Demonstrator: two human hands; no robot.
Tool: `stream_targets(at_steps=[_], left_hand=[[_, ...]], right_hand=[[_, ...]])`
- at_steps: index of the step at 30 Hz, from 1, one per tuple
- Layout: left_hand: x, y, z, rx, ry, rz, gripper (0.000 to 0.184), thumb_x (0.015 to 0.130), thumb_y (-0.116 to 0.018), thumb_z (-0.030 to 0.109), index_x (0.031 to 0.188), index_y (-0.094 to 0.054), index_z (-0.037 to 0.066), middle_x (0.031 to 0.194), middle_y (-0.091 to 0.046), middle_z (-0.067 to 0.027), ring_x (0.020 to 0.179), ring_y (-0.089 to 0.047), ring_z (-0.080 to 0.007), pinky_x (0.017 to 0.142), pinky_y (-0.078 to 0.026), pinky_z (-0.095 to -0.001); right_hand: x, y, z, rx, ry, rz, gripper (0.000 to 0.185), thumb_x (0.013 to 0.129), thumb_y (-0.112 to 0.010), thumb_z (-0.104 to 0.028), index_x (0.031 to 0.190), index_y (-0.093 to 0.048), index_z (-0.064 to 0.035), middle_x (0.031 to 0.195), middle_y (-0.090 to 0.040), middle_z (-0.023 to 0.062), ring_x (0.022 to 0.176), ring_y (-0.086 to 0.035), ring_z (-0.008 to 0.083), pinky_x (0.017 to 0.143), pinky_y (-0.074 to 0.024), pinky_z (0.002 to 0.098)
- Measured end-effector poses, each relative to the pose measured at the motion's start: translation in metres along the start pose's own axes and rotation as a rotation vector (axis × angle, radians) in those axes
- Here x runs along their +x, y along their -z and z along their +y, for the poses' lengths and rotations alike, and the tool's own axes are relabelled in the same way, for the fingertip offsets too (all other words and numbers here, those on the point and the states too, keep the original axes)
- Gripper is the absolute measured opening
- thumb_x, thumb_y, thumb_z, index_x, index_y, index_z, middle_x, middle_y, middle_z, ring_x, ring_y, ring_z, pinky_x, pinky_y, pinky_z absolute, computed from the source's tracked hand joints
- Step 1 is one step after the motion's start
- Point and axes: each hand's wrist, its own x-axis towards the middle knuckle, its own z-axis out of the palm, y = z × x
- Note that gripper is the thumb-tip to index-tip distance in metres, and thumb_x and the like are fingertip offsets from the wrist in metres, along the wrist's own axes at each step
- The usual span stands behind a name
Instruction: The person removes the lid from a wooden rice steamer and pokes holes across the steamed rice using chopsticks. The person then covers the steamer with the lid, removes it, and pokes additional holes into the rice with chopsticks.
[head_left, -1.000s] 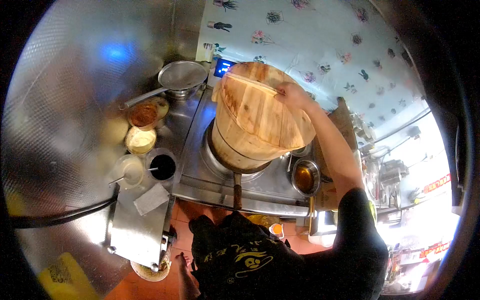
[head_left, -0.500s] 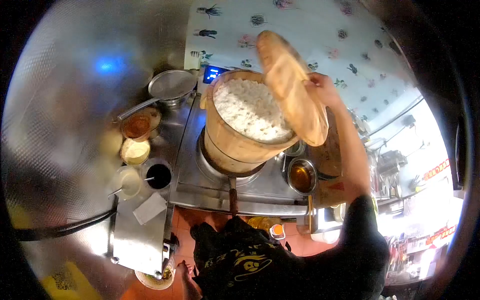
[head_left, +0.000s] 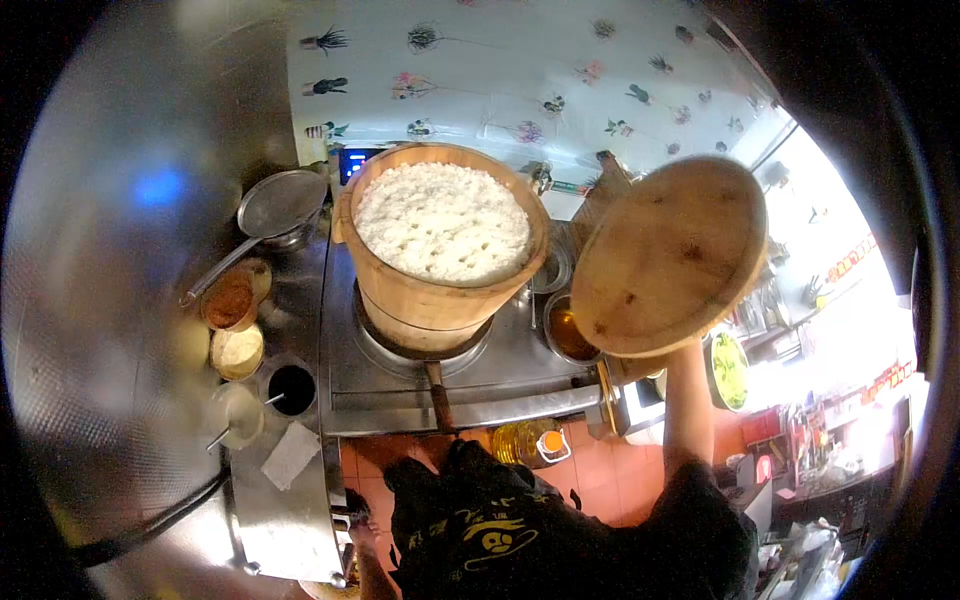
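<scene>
A round wooden lid (head_left: pixel 690 255) is held up by my right hand, tilted with its flat face toward me. The fingers are hidden behind the lid; my right forearm (head_left: pixel 688 410) shows below it. To the left stands an uncovered wooden steamer bucket (head_left: pixel 425 315), full of white rice (head_left: pixel 445 225) with small holes in its surface. The bucket sits over a pan with a brown handle (head_left: pixel 438 395) on the stove. My left hand (head_left: pixel 362 532) hangs low beside the counter's end, its fingers too small and dim to make out.
A strainer (head_left: pixel 283 200), a bowl of red-brown seasoning (head_left: pixel 229 302), a bowl of pale powder (head_left: pixel 238 350) and a dark sauce cup (head_left: pixel 291 388) line the left counter. Right of the bucket is a bowl of amber liquid (head_left: pixel 568 330). An oil jug (head_left: pixel 518 442) stands on the floor.
My right hand has carried the lid right, away from the bucket's rim, and turned its flat face toward me. The rice is now fully uncovered. The view has shifted right.
</scene>
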Motion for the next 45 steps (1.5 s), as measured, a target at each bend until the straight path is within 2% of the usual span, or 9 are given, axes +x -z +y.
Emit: stream_targets(at_steps=[14,15,17,21,23,25,31,39,45], left_hand=[[-0.123,-0.130,0.018,0.364,-0.369,-0.106,0.020,0.094,-0.054,0.018,0.106,-0.056,0.002,0.092,-0.063,-0.0093,0.085,-0.063,-0.0193,0.072,-0.052,-0.0298],[-0.136,-0.136,0.024,0.497,-0.358,-0.359,0.032,0.093,-0.055,0.016,0.120,-0.053,-0.001,0.116,-0.059,-0.0111,0.109,-0.058,-0.0235,0.094,-0.048,-0.0347],[-0.183,-0.175,0.018,0.389,-0.489,-0.637,0.034,0.092,-0.058,0.015,0.123,-0.055,0.002,0.116,-0.060,-0.0099,0.107,-0.058,-0.0205,0.092,-0.049,-0.0336],[-0.246,-0.180,-0.019,0.600,-0.691,-0.528,0.038,0.087,-0.065,0.013,0.123,-0.056,0.002,0.116,-0.061,-0.0095,0.109,-0.056,-0.0183,0.091,-0.048,-0.0328],[-0.238,-0.146,-0.064,0.582,-0.556,-0.107,0.041,0.088,-0.063,0.012,0.126,-0.052,0.002,0.125,-0.056,-0.0126,0.112,-0.053,-0.0180,0.096,-0.044,-0.0334],[-0.253,-0.092,-0.098,0.139,-0.416,-0.055,0.049,0.092,-0.056,0.031,0.130,-0.047,0.002,0.130,-0.052,-0.0142,0.119,-0.049,-0.0247,0.100,-0.041,-0.0401],[-0.378,-0.111,-0.039,-0.725,-0.747,-0.187,0.082,0.086,-0.033,0.065,0.139,-0.033,0.003,0.141,-0.040,-0.0185,0.128,-0.040,-0.0379,0.108,-0.026,-0.0579],[-0.339,-0.052,0.020,-0.661,-0.858,-0.013,0.058,0.091,-0.047,0.045,0.135,-0.042,0.007,0.140,-0.042,-0.0174,0.127,-0.043,-0.0348,0.107,-0.030,-0.0529],[-0.316,-0.017,0.036,-0.845,-0.790,-0.121,0.064,0.076,-0.058,0.034,0.134,-0.045,0.009,0.136,-0.047,-0.0154,0.126,-0.043,-0.0339,0.109,-0.027,-0.0513]], right_hand=[[-0.236,0.019,0.101,0.233,-0.647,-0.241,0.028,0.092,-0.058,-0.020,0.113,-0.058,-0.0022,0.100,-0.062,0.0074,0.085,-0.059,0.0174,0.076,-0.0490,0.0320],[-0.253,0.023,0.103,0.232,-0.717,-0.322,0.028,0.092,-0.058,-0.021,0.114,-0.057,-0.0024,0.101,-0.062,0.0075,0.086,-0.059,0.0176,0.076,-0.0490,0.0322],[-0.278,0.031,0.103,0.233,-0.840,-0.504,0.029,0.092,-0.058,-0.021,0.114,-0.057,-0.0026,0.102,-0.062,0.0078,0.086,-0.059,0.0180,0.077,-0.0490,0.0325],[-0.288,0.029,0.113,0.224,-1.009,-0.859,0.030,0.092,-0.058,-0.021,0.115,-0.056,-0.0031,0.104,-0.061,0.0083,0.088,-0.059,0.0188,0.078,-0.0489,0.0330],[-0.288,0.004,0.130,0.238,-1.061,-0.991,0.030,0.092,-0.058,-0.022,0.116,-0.056,-0.0034,0.105,-0.061,0.0085,0.089,-0.059,0.0192,0.079,-0.0489,0.0333],[-0.301,-0.040,0.150,0.265,-1.123,-1.096,0.030,0.092,-0.058,-0.022,0.116,-0.055,-0.0036,0.106,-0.061,0.0088,0.089,-0.059,0.0196,0.079,-0.0489,0.0336],[-0.394,-0.205,0.215,0.329,-1.353,-1.226,0.032,0.092,-0.058,-0.023,0.118,-0.054,-0.0044,0.109,-0.060,0.0095,0.092,-0.059,0.0208,0.082,-0.0488,0.0344],[-0.507,-0.364,0.275,0.306,-1.573,-1.150,0.034,0.092,-0.057,-0.024,0.120,-0.053,-0.0054,0.114,-0.059,0.0105,0.095,-0.059,0.0224,0.084,-0.0487,0.0356],[-0.549,-0.393,0.303,0.278,-1.660,-1.120,0.035,0.093,-0.057,-0.025,0.122,-0.051,-0.0062,0.117,-0.058,0.0112,0.097,-0.059,0.0236,0.086,-0.0487,0.0364]])
